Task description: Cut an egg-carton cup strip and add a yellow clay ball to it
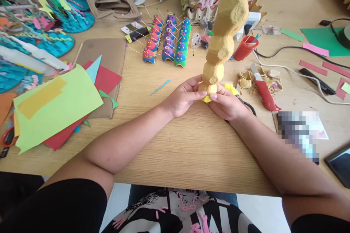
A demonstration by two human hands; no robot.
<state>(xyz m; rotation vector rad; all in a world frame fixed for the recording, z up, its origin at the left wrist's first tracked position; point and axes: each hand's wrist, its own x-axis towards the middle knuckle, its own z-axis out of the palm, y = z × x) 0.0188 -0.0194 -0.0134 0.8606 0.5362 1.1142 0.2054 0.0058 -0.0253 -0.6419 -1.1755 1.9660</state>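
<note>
A tall yellow column of joined, knobbly egg-carton cups (221, 49) rises from between my hands and leans away to the upper right. My left hand (182, 97) pinches the left side of its lowest cup. On the right side of that same cup, my right hand (228, 102) closes with the thumb in front. A bright yellow piece (207, 99) shows under the bottom cup, between the fingertips. Just behind my right hand lies another yellow piece (230, 88) beside black handles, partly hidden.
Painted egg-carton figures (168, 40) with pins stand in rows ahead. A red-handled knife (264, 93), a red cup (245, 48) and cables are on the right. Coloured paper (58, 105) covers cardboard (101, 51) at left. A blue stick (160, 87) lies near my left hand.
</note>
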